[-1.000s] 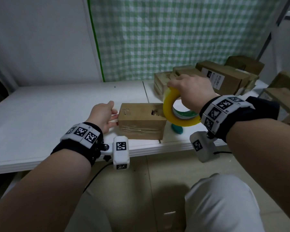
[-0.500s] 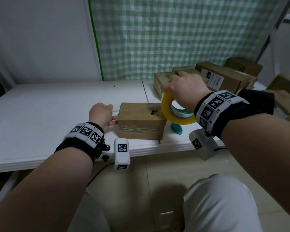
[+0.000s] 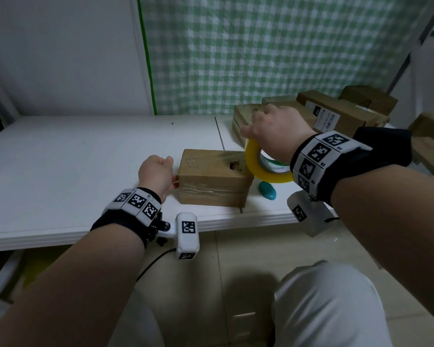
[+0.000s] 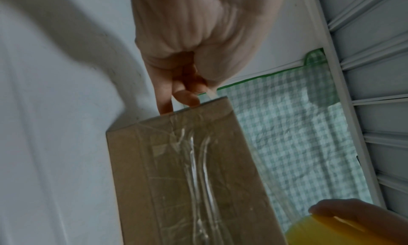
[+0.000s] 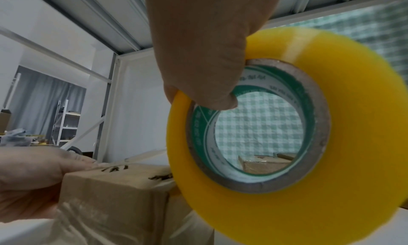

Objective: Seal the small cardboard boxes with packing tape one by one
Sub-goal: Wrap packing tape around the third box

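Observation:
A small brown cardboard box (image 3: 211, 169) lies near the white table's front edge, with clear tape along its near side (image 4: 194, 170). My left hand (image 3: 158, 171) is at the box's left end. Its curled fingers (image 4: 187, 98) pinch a pale strip, seemingly the tape's loose end, at the box's edge. My right hand (image 3: 273, 128) grips a yellow roll of packing tape (image 3: 254, 164) at the box's right end. The thumb (image 5: 220, 98) hooks into the roll's green-printed core (image 5: 309, 95), and the roll stands on edge against the box's top right corner (image 5: 163, 177).
Several more cardboard boxes (image 3: 336, 113) are stacked at the table's back right. A small teal object (image 3: 267, 191) lies on the table (image 3: 85, 159) right of the box. A green checked curtain (image 3: 261, 46) hangs behind. My knee (image 3: 323, 309) is below the table edge.
My left hand's fingers have curled in at the box's left end. The right hand has kept the roll at the box's right end, shifting only a little.

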The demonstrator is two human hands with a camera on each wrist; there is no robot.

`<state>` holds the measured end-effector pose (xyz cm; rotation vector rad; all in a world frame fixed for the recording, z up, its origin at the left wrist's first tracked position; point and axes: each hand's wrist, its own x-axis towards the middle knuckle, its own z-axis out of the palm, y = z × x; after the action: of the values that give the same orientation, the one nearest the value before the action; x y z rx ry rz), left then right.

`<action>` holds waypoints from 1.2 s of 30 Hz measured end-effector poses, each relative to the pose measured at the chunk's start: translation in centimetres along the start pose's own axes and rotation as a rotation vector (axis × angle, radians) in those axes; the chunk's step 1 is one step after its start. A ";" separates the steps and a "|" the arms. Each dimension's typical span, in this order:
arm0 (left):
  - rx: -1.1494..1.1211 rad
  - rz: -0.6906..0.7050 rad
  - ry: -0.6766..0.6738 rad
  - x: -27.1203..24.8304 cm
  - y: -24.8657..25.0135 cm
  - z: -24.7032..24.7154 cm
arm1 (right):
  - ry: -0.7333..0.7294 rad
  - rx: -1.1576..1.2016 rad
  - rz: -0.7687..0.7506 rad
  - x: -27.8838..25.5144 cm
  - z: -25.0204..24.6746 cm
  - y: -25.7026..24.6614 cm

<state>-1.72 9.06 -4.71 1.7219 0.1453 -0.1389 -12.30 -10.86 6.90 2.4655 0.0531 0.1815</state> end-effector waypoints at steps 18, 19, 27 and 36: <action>0.139 -0.061 -0.395 0.7 -1.4 0.2 | -0.022 -0.123 0.042 0.8 0.0 -1.8; 0.165 -0.073 -0.411 0.8 -1.4 0.1 | -0.022 -0.129 0.041 0.8 0.0 -1.9; 0.438 0.206 -0.128 0.7 0.3 -0.5 | -0.018 -0.130 0.043 0.9 -0.1 -2.1; 0.057 0.079 -0.424 -1.3 1.7 0.8 | 0.002 -0.121 0.058 0.7 0.1 -2.2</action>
<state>-2.67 7.99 -3.00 1.7135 -0.2405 -0.4479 -11.54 -9.12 5.53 2.3481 -0.0285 0.2060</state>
